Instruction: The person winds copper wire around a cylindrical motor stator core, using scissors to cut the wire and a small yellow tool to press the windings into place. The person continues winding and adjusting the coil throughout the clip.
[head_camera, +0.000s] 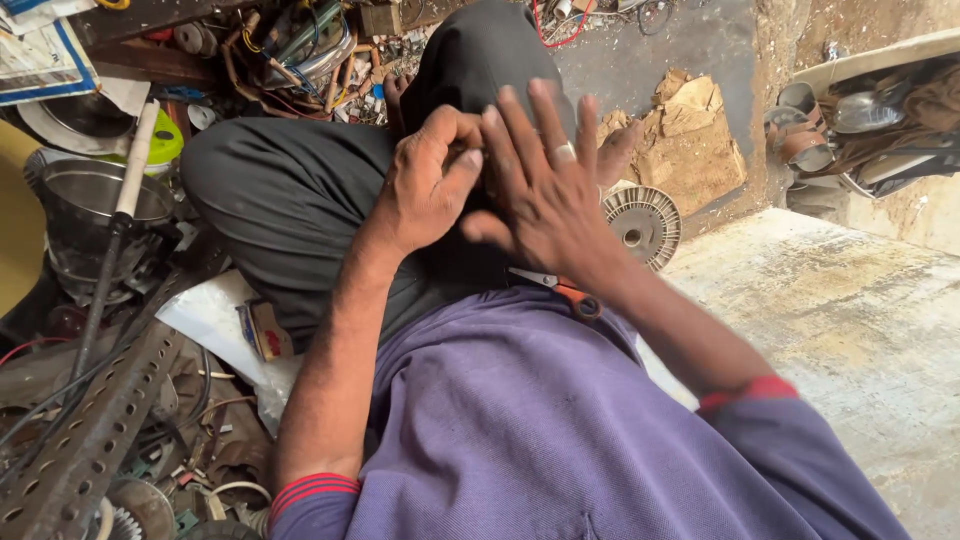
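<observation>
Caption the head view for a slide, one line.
Seated person's left hand pinches something too small to identify beside the ringed right hand, orange-handled pliers in lap.

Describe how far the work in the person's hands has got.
Done: nothing finished shows. In hand: the left hand pinches something too small to tell, at the fingers of the open right hand, above the lap. Left: orange-handled scissors lie unused on the lap, and a round finned disc sits untouched on the floor.
</observation>
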